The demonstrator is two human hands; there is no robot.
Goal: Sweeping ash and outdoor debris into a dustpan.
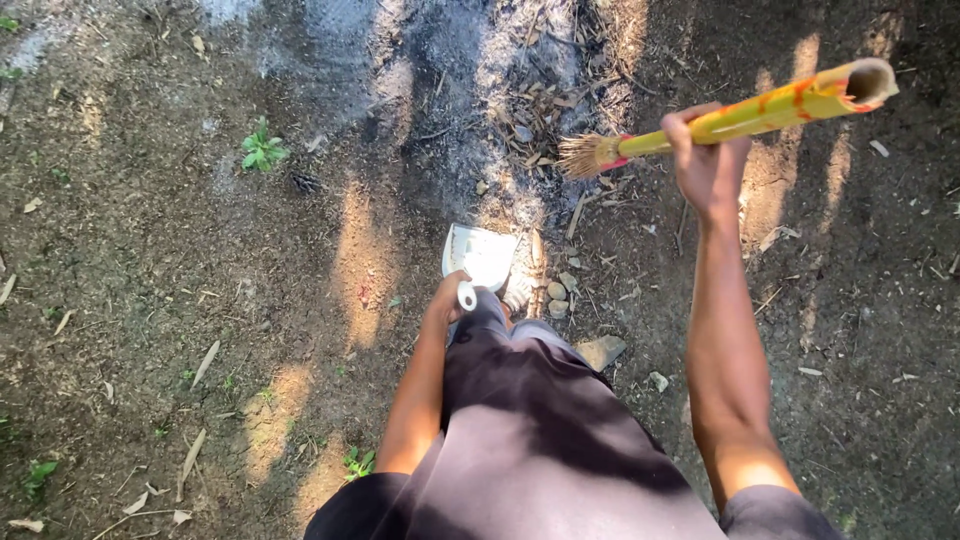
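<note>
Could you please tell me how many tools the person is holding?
2: a white dustpan in the left hand, low at centre; a yellow-handled broom in the right hand, upper right.

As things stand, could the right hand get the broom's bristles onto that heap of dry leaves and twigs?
Probably yes. The right hand grips the yellow broom, and its bristles already lie at the edge of the leaf and twig heap. Nothing stands between; the left hand and white dustpan sit nearer the person.

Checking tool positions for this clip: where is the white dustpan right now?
In the head view the white dustpan sits low at centre frame, held by the left hand just ahead of the person's knee, below and left of the broom bristles.
</note>
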